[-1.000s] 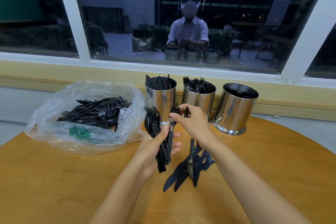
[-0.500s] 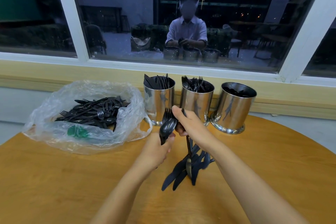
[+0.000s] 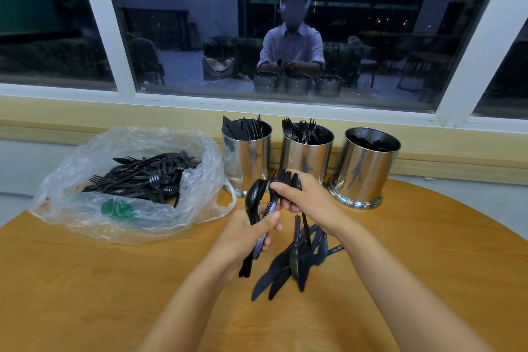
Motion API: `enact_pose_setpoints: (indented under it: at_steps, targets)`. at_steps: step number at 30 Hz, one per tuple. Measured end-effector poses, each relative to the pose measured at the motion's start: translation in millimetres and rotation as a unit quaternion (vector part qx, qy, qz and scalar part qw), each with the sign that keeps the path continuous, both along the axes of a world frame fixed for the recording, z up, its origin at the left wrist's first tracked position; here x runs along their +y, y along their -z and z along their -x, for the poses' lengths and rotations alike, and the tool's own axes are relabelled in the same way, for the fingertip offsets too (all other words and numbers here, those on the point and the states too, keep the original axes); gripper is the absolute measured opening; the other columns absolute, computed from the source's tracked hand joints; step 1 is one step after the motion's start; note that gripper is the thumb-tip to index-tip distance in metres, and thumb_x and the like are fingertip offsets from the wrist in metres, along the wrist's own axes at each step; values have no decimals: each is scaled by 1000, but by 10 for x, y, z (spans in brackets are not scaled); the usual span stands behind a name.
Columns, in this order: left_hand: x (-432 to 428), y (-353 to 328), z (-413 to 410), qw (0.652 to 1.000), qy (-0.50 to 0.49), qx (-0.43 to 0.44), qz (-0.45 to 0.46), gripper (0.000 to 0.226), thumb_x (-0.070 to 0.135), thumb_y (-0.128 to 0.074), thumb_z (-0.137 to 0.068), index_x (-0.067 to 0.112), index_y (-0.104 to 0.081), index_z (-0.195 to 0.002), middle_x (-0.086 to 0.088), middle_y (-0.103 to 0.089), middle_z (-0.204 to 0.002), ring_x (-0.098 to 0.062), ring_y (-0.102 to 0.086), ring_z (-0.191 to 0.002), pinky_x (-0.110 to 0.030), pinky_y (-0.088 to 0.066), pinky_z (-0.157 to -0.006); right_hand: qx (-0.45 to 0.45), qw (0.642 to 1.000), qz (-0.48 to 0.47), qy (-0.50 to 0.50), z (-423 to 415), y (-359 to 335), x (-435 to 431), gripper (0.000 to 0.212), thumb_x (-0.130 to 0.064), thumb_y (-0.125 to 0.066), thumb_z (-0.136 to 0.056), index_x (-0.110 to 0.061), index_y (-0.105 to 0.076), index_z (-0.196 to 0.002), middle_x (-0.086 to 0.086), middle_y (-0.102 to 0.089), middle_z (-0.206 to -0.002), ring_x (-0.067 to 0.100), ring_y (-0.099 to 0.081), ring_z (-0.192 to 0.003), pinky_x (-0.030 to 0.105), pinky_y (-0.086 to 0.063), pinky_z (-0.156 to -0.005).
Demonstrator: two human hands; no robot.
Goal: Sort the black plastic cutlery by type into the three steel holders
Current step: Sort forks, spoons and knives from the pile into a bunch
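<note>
Head view: left grip [image 3: 246,237] clamped on spoons [image 3: 253,194], right grip [image 3: 308,198] clamped on forks [image 3: 281,177] just beside them.

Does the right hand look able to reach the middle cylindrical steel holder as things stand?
Probably yes: the right hand, gripping black plastic forks, is just in front of the middle cylindrical steel holder, nothing stands between them, and its top is open.

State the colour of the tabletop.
The tabletop is orange-brown with wood grain; head view.
</note>
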State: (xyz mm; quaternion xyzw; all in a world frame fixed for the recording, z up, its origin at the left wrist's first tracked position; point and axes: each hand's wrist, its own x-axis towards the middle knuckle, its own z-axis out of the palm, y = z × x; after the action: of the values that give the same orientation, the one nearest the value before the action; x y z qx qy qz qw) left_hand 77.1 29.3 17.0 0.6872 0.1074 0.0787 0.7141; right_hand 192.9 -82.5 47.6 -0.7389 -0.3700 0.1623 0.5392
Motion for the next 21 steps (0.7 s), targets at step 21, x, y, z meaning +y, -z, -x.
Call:
enact_pose_setpoints:
  at_steps: [21]
  targets:
    - [223,226,-825,958,-33,137,252,26,32,-63,-92,13,-46,-95,-3,-47,-65,-11,-35,-48,-23,-35,-42,-310,890,-70,328,-1699,-667,-35,10,-17,-49,-101,-9,-50,-95,1,-52,-80,14,-43,-69,18,-33,-57]
